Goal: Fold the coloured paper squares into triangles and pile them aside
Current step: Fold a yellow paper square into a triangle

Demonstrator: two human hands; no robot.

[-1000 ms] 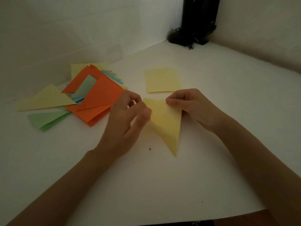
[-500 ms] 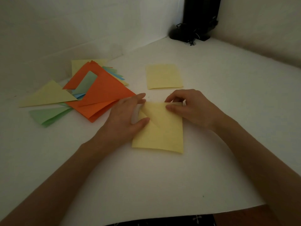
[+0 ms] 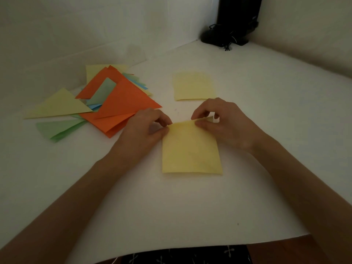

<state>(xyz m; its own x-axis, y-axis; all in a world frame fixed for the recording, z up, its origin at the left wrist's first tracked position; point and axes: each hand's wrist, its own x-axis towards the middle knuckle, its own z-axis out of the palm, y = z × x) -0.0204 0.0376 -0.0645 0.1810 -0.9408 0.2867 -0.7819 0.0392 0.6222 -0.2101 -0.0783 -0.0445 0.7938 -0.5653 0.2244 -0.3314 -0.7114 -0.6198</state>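
We see the sheet (image 3: 191, 149) flat on the table (image 3: 171, 206), running straight away from us, its near edge free. At its far edge our hands sit apart: the left hand (image 3: 144, 128) pinches the far-left corner, the right hand (image 3: 222, 122) the far-right, apparently lifted in this dim light. Beyond lies a spare square (image 3: 193, 86); the pile (image 3: 118, 103) sits toward the left edge.

Dim indoor corner, plain set-up for tabletop paper craft; home or lab, cannot tell. White tabletop (image 3: 190, 206) under fingers (image 3: 202, 111). Bare white walls (image 3: 95, 25) meet well beyond fingers. Black stand (image 3: 238, 16) with tangled cable (image 3: 227, 44) in that far corner. Loose pile of folded coloured paper (image 3: 118, 103) left of fingers.
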